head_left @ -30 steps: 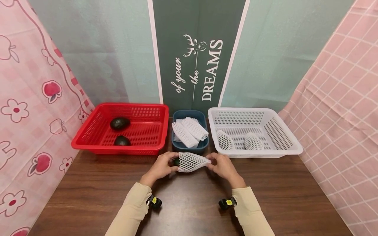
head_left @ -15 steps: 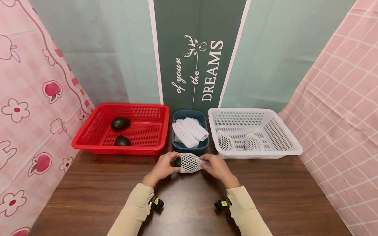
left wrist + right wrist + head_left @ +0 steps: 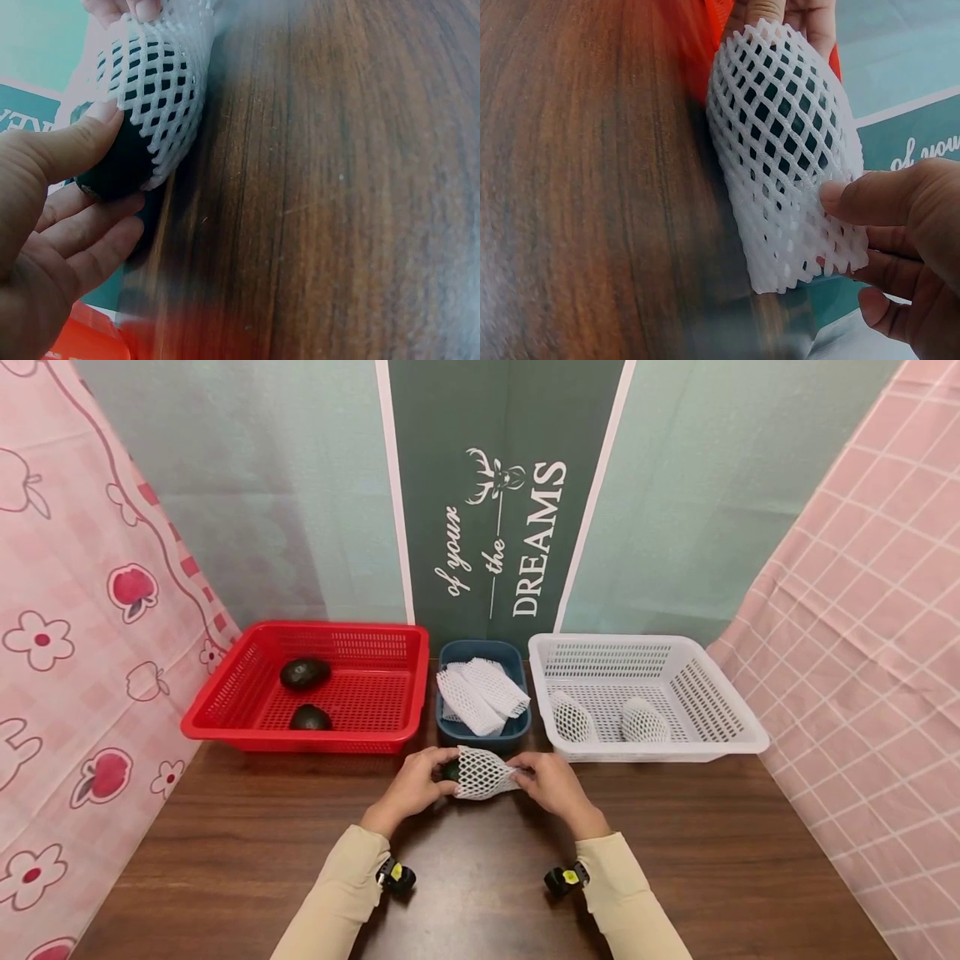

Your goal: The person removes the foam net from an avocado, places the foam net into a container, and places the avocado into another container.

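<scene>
Nearest: a dark wood counter (image 3: 480, 893), bare forearms' cuffs in cream sleeves (image 3: 330, 889), a small black camera (image 3: 397, 878) at each wrist. Left hand (image 3: 412, 783): thumb and fingers grasping an avocado (image 3: 112, 169) by its uncovered end. Right hand (image 3: 552, 783): pinching the gathered tail of a white foam net (image 3: 482, 774). The avocado lies between the hands, most of it inside the net. Change: a second ago the right hand held the tail farther out; it now sits closer to the left, the net bunched shorter. Judged from this, the wrapping is well along but incomplete, the left end being uncovered. Just beyond the hands: one blue bin (image 3: 517, 738), loose nets (image 3: 471, 702) heaped inside. Beyond the left hand: one red basket (image 3: 375, 743), two unwrapped avocados (image 3: 305, 673). Beyond the right hand: one white basket (image 3: 720, 747), two netted pieces (image 3: 645, 722). Farthest: a printed cloth (image 3: 517, 410).
</scene>
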`<state>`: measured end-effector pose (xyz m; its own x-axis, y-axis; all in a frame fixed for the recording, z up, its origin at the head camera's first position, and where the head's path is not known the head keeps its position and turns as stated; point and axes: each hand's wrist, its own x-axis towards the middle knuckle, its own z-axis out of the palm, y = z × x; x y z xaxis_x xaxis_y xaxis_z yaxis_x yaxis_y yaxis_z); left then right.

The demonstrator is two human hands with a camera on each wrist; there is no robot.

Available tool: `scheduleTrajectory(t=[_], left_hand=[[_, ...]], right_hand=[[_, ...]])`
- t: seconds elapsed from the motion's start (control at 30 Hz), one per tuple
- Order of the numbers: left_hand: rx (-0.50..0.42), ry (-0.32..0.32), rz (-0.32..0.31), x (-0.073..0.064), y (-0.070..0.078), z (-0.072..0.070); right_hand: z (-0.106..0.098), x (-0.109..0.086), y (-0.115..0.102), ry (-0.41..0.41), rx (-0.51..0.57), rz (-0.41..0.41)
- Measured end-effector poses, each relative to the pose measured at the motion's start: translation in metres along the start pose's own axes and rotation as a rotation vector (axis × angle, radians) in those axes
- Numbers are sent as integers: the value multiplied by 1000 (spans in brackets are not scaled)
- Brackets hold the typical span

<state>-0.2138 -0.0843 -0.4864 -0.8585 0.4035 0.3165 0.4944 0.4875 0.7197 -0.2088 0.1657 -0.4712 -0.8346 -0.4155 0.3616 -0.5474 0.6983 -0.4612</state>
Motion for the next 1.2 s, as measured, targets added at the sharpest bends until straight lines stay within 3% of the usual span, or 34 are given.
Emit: scheduleTrajectory(t=[0.17,0.37,1.2], left_hand=[[-32,8,3,-1,0,-4],[-39,3,12,-1,1,-9],[-74,19,-29,-6,-2,-8]], right_hand=[[-3,-1,4,1,2,38],[-6,-2,7,26,14,28],[-11,-8,10,33,16,72]])
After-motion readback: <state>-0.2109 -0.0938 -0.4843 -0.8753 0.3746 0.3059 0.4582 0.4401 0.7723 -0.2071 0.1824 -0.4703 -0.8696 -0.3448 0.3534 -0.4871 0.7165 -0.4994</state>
